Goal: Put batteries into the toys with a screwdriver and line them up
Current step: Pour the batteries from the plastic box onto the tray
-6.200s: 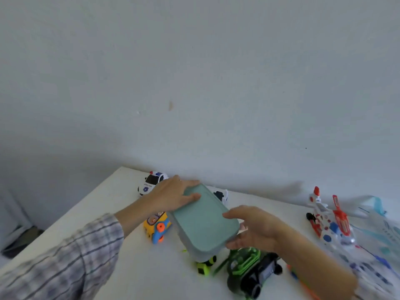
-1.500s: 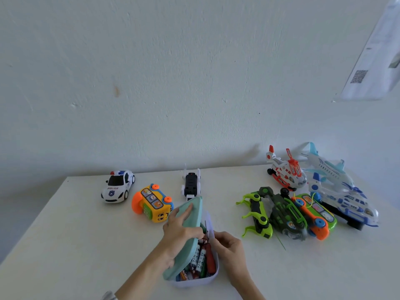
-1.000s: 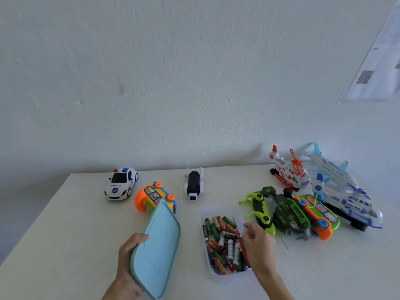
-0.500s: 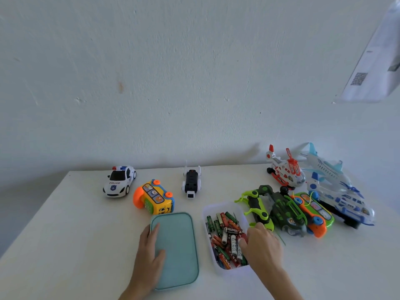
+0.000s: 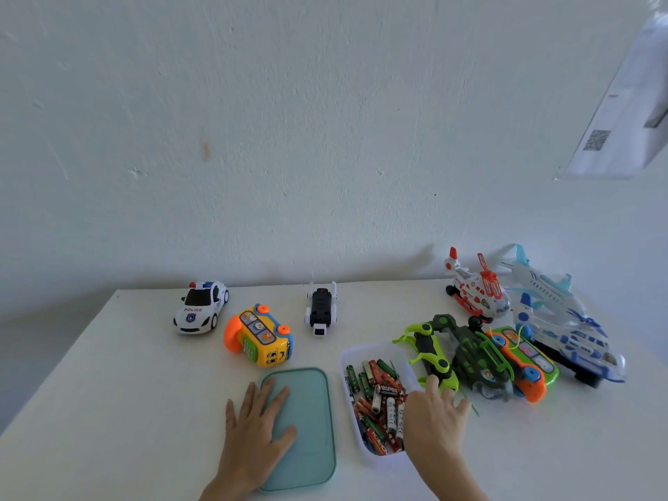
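An open clear box (image 5: pixel 347 357) filled with several batteries (image 5: pixel 379 399) stands on the white table (image 5: pixel 119 385). Its teal lid (image 5: pixel 311 421) lies flat to the left of it, and my left hand (image 5: pixel 255 432) rests flat on the lid with straight fingers. My right hand (image 5: pixel 435 415) lies open over the box's right edge, fingers spread toward a green and black toy (image 5: pixel 432 354). Along the back stand a police car (image 5: pixel 200 307), a yellow toy phone-bus (image 5: pixel 260 336) and a black and white toy (image 5: pixel 321 310). No screwdriver shows.
At the right lie a dark green toy (image 5: pixel 477 359), an orange and green toy (image 5: pixel 520 356), a red and white helicopter (image 5: pixel 477 291) and a white and blue plane (image 5: pixel 564 320). The wall runs right behind the table. A paper sheet (image 5: pixel 625 110) hangs at the upper right.
My left hand lifted the lid off the box and laid it flat on the table to the left. My right hand moved from the box's side to its right edge.
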`<action>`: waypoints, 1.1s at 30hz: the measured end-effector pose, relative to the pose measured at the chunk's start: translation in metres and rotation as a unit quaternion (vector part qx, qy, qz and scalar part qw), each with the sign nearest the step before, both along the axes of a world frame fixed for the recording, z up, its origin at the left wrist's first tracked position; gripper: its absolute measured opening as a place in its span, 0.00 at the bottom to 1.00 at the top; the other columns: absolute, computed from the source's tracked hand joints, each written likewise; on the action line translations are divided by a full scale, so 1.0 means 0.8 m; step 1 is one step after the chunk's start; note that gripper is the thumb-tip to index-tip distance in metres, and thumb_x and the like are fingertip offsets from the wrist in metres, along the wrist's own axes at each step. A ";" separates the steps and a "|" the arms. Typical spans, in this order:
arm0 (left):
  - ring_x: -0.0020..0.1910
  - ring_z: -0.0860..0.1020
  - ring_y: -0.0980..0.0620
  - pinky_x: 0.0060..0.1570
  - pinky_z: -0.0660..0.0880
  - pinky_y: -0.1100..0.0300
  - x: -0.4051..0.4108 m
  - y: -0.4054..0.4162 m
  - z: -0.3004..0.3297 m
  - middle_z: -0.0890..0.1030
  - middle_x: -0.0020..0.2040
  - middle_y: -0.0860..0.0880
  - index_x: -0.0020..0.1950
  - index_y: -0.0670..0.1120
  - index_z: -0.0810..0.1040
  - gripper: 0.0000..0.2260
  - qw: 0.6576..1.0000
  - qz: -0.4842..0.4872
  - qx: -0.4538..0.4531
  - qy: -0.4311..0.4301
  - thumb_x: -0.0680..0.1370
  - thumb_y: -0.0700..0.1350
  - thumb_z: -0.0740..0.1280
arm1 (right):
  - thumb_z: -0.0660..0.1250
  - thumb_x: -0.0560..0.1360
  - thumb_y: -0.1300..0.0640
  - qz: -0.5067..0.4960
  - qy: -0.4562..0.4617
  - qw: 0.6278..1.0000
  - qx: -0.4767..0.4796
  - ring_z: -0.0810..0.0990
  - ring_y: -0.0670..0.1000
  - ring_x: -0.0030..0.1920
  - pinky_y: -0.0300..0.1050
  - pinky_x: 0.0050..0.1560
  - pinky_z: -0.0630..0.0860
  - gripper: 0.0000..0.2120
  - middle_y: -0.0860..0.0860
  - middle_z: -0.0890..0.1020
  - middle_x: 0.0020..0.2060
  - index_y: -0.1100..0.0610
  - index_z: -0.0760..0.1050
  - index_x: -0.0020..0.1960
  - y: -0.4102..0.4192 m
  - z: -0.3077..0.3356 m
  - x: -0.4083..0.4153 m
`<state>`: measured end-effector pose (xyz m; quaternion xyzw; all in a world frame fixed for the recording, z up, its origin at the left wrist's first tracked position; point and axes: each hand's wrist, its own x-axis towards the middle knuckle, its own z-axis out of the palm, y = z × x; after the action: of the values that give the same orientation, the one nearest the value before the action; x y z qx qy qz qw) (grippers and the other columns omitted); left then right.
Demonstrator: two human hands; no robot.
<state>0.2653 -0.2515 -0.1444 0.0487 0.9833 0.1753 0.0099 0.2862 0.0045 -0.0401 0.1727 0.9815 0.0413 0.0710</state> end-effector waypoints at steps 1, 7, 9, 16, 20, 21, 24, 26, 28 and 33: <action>0.77 0.55 0.46 0.71 0.45 0.41 -0.003 0.001 0.003 0.58 0.77 0.54 0.73 0.58 0.65 0.37 1.000 0.007 0.018 0.012 0.65 0.66 0.51 | 0.59 0.75 0.63 0.000 -0.006 1.000 0.002 0.68 0.56 0.62 0.54 0.64 0.60 0.13 0.52 0.67 0.62 0.51 0.76 0.55 -0.002 -0.001 -0.001; 0.63 0.72 0.41 0.57 0.64 0.43 -0.047 -0.004 0.063 0.73 0.65 0.45 0.59 0.51 0.76 0.26 0.977 -0.058 -0.047 0.199 0.62 0.47 0.74 | 0.59 0.76 0.61 -0.019 0.004 1.000 -0.021 0.69 0.54 0.60 0.54 0.63 0.60 0.13 0.50 0.72 0.57 0.51 0.75 0.56 -0.008 -0.002 -0.003; 0.66 0.72 0.40 0.62 0.60 0.40 -0.077 -0.005 0.076 0.74 0.68 0.44 0.60 0.50 0.79 0.27 0.963 -0.091 -0.123 0.224 0.62 0.44 0.77 | 0.59 0.76 0.55 -0.033 0.014 0.998 -0.044 0.70 0.53 0.60 0.53 0.62 0.61 0.10 0.48 0.73 0.56 0.50 0.76 0.54 -0.007 0.000 -0.003; 0.56 0.81 0.41 0.54 0.68 0.29 -0.113 -0.020 0.086 0.82 0.57 0.45 0.54 0.51 0.82 0.32 0.944 -0.122 -0.241 0.189 0.51 0.38 0.83 | 0.59 0.76 0.51 -0.028 0.036 0.997 -0.056 0.72 0.53 0.57 0.53 0.59 0.63 0.06 0.48 0.74 0.52 0.49 0.75 0.46 -0.008 0.048 -0.010; 0.53 0.80 0.43 0.63 0.59 0.30 -0.119 -0.057 0.082 0.81 0.53 0.48 0.49 0.50 0.81 0.27 0.949 -0.080 -0.192 0.235 0.53 0.32 0.78 | 0.58 0.76 0.56 0.048 0.089 0.991 -0.092 0.74 0.52 0.50 0.51 0.58 0.63 0.08 0.48 0.74 0.44 0.53 0.70 0.39 -0.013 0.077 -0.026; 0.56 0.78 0.43 0.65 0.57 0.31 -0.118 -0.064 0.077 0.80 0.56 0.48 0.51 0.50 0.79 0.28 0.954 -0.076 -0.176 0.232 0.54 0.32 0.78 | 0.57 0.78 0.56 0.079 0.102 0.986 -0.108 0.73 0.52 0.49 0.51 0.58 0.64 0.08 0.48 0.75 0.44 0.53 0.70 0.41 -0.018 0.080 -0.034; 0.69 0.68 0.41 0.63 0.58 0.30 -0.107 -0.061 0.055 0.72 0.69 0.41 0.65 0.50 0.73 0.36 0.973 -0.061 -0.128 0.182 0.59 0.43 0.79 | 0.58 0.78 0.59 0.183 0.117 0.969 -0.114 0.73 0.52 0.51 0.50 0.59 0.65 0.07 0.48 0.74 0.48 0.53 0.73 0.52 -0.039 0.072 -0.072; 0.74 0.58 0.38 0.61 0.60 0.28 -0.094 -0.048 0.034 0.61 0.76 0.38 0.76 0.48 0.62 0.39 0.985 -0.025 -0.086 0.148 0.67 0.55 0.71 | 0.59 0.77 0.62 0.248 0.100 0.960 -0.082 0.73 0.53 0.54 0.51 0.59 0.64 0.08 0.50 0.74 0.50 0.54 0.73 0.55 -0.054 0.057 -0.103; 0.75 0.52 0.36 0.61 0.58 0.27 -0.080 -0.038 0.014 0.51 0.78 0.38 0.80 0.50 0.48 0.39 0.992 0.030 -0.033 0.118 0.73 0.64 0.58 | 0.61 0.76 0.64 0.290 0.064 0.954 -0.039 0.72 0.55 0.55 0.53 0.60 0.63 0.10 0.52 0.75 0.51 0.56 0.74 0.55 -0.070 0.041 -0.130; 0.77 0.47 0.35 0.70 0.49 0.34 -0.074 -0.040 -0.006 0.46 0.78 0.37 0.73 0.58 0.25 0.43 0.985 0.130 0.065 0.088 0.69 0.71 0.48 | 0.61 0.75 0.65 0.320 -0.010 0.947 0.004 0.74 0.56 0.55 0.52 0.62 0.62 0.05 0.54 0.76 0.47 0.56 0.70 0.46 -0.093 0.009 -0.170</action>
<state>0.2060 -0.2835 -0.1496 -0.0640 0.9649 0.2333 -0.1026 0.1501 -0.0696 -0.0330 -0.1511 0.9842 0.0675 0.0628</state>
